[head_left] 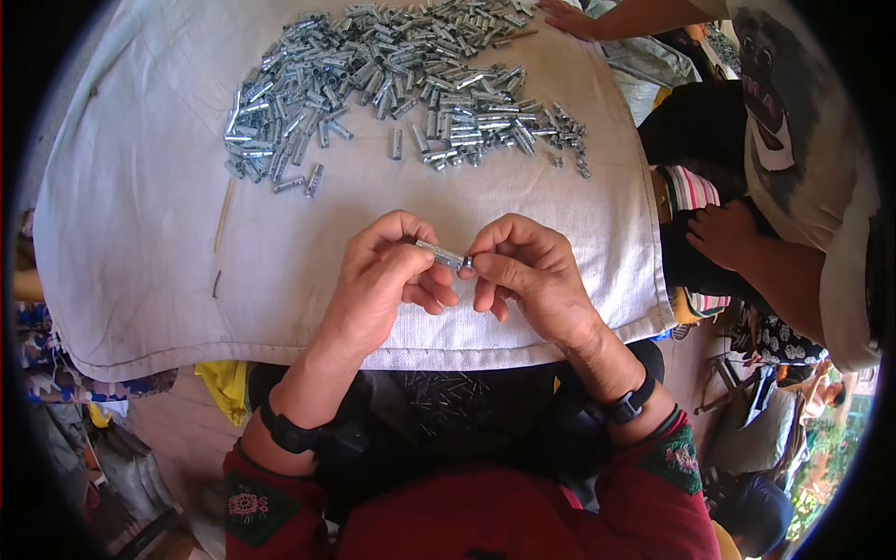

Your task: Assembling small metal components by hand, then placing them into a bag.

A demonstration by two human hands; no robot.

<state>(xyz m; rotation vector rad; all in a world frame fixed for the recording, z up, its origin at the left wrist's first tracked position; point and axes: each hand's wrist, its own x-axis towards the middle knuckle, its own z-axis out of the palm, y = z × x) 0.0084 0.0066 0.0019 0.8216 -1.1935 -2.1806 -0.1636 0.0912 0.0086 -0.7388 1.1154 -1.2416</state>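
Over the near part of the cloth-covered table, my left hand (378,275) pinches a slotted silver metal sleeve (442,254) between thumb and fingers. The sleeve points toward my right hand (537,271), whose thumb and forefinger are closed on a small metal end piece (468,263) at the sleeve's right end. The two parts meet there; whether the piece sits inside the sleeve I cannot tell. Beyond my hands lies a heap of similar metal sleeves (364,75). Short metal end pieces (565,131) are scattered at its right side.
White cloth (131,233) covers the table, its near edge by my forearms. A thin stick (224,215) lies at left. Many thin metal pins (448,397) lie on something dark in my lap. Another person sits at right, one hand (571,19) on the table, the other (728,233) near their knee.
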